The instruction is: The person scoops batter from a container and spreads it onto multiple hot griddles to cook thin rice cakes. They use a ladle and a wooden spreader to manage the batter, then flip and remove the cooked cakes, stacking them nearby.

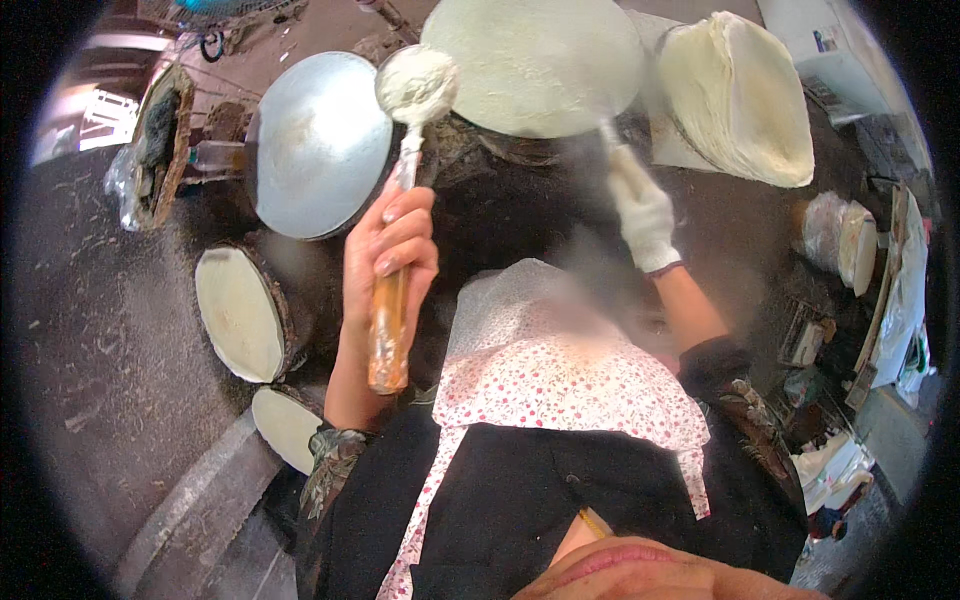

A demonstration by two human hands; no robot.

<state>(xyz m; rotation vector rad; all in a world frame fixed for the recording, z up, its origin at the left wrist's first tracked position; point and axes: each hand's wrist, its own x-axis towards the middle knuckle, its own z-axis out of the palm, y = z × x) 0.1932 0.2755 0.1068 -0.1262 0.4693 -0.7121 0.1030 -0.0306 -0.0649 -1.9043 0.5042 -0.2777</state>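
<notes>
A ladle [417,82] filled with a thick whitish batter or dough is upright in my left hand [401,240], whose fingers wrap its wooden handle. A blurred white knitted glove covers my right hand [641,206], closed around a thin tool [609,135]; its tip lies at the lower edge of a large, pale, thin round sheet [540,60], seemingly of dough or flatbread. Left of the ladle is a shiny domed griddle [319,142] with a bare surface. A folded stack of similar thin sheets [739,97] stands to the right of the large sheet.
At lower left are two round pale surfaces [240,315] [289,424], one above the other. A worn tray [161,146] with dark contents stands at far left, beside a clear bottle [217,157]. Plastic-wrapped items [829,232] lie at right. Haze blurs the middle.
</notes>
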